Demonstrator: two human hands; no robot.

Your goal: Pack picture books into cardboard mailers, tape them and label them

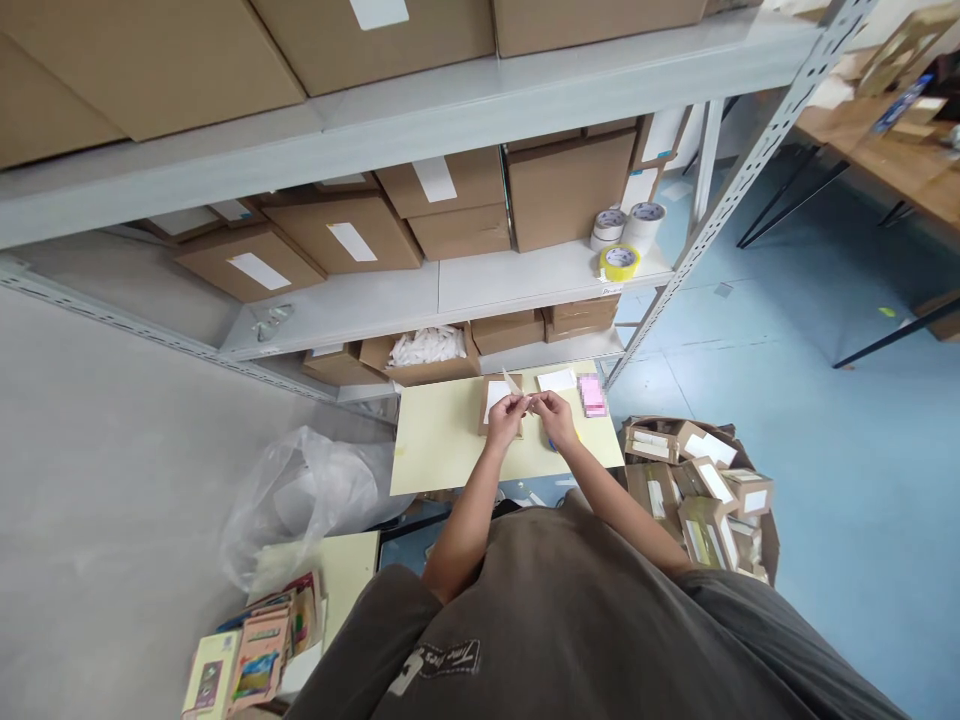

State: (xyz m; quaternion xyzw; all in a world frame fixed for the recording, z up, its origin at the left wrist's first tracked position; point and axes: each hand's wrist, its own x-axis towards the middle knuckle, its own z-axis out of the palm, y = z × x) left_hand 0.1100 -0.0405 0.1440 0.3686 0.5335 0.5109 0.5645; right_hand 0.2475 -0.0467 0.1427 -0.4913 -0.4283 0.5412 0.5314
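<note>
Apparently pinched a small white slip (529, 402) between left grip (504, 418) and right grip (556, 416), both clamped on it, just above a brown box (493, 402) on the yellow worktop (435, 450); probably needed fingertips close, edges squared, pull gentle; risked tearing otherwise.

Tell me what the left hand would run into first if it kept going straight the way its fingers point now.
Almost at once the small white paper piece pinched between both hands, then the fingertips of the right hand. The left hand points toward them, though depth is hard to judge.
</note>
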